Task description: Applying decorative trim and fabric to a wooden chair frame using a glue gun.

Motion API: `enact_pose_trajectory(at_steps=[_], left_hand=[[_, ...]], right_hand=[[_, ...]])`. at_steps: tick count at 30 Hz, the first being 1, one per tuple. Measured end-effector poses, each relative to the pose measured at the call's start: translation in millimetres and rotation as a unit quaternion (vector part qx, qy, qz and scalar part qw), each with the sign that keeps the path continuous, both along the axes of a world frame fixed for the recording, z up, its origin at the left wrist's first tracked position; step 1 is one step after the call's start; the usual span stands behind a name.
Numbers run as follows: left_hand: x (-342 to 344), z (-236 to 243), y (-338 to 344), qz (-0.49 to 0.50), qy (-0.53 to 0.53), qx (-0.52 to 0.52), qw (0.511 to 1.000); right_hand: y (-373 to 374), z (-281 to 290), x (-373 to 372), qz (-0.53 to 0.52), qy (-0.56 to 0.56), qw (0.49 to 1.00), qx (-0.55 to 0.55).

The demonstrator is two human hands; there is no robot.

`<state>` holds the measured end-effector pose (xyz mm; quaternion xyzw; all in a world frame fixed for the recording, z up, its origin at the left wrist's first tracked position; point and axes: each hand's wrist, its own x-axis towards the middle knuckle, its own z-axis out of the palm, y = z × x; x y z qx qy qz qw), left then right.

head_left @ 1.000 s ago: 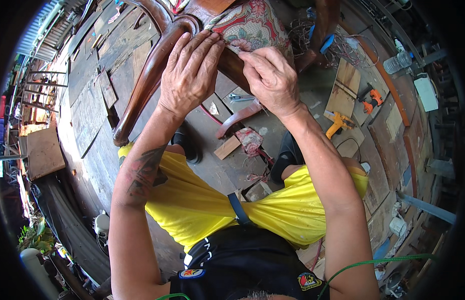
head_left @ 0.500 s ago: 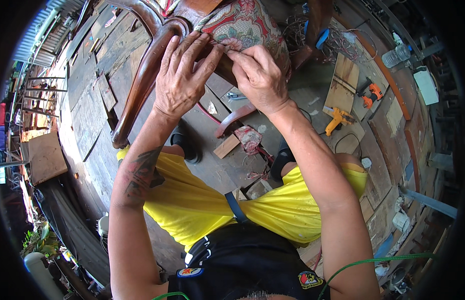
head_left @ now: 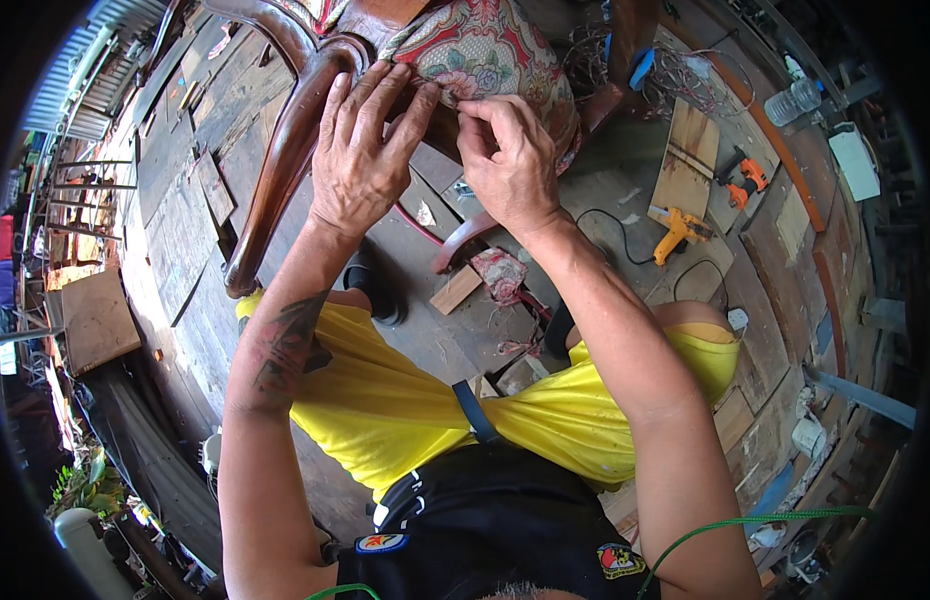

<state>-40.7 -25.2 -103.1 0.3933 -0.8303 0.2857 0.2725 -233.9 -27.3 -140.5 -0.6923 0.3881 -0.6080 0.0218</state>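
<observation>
At the top, a chair with a dark polished wooden frame carries red, green and cream floral upholstery. My left hand lies with fingers apart along the near edge of that upholstery, fingertips pressing near the curved wood. Just right of it, my right hand is closed in a pinch at the same edge. Whatever sits between its thumb and forefinger is too small and too covered to make out. The edge beneath my left fingers is partly hidden.
On the floor at right are a yellow power tool with a cord, an orange one and a wooden board. A bundled floral scrap and a wood offcut lie between my feet. Tangled cord sits at upper right.
My right hand has shifted slightly left and down, still pinched at the upholstery edge. My left hand has barely moved, its fingers still resting there.
</observation>
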Motion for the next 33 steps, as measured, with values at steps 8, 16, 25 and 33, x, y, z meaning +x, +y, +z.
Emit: enact_pose_trajectory(at_steps=[8, 16, 25, 33], left_hand=[[-20.3, 2.5, 3.1, -0.017, 0.078, -0.016, 0.997], [-35.1, -0.1, 1.1, 0.004, 0.144, -0.056, 0.988], [-36.0, -1.4, 0.1, 0.001, 0.139, -0.076, 0.987], [-35.1, -2.5, -1.9, -0.002, 0.145, -0.083, 0.986]], right_hand=[[3.8, 5.7, 0.8, 0.004, -0.030, 0.997, 0.067], [12.1, 11.4, -9.8, 0.060, -0.092, 0.948, 0.300], [12.5, 11.0, -78.3, 0.415, -0.343, 0.543, 0.644], [24.7, -0.5, -71.9, 0.588, -0.367, 0.411, 0.592]])
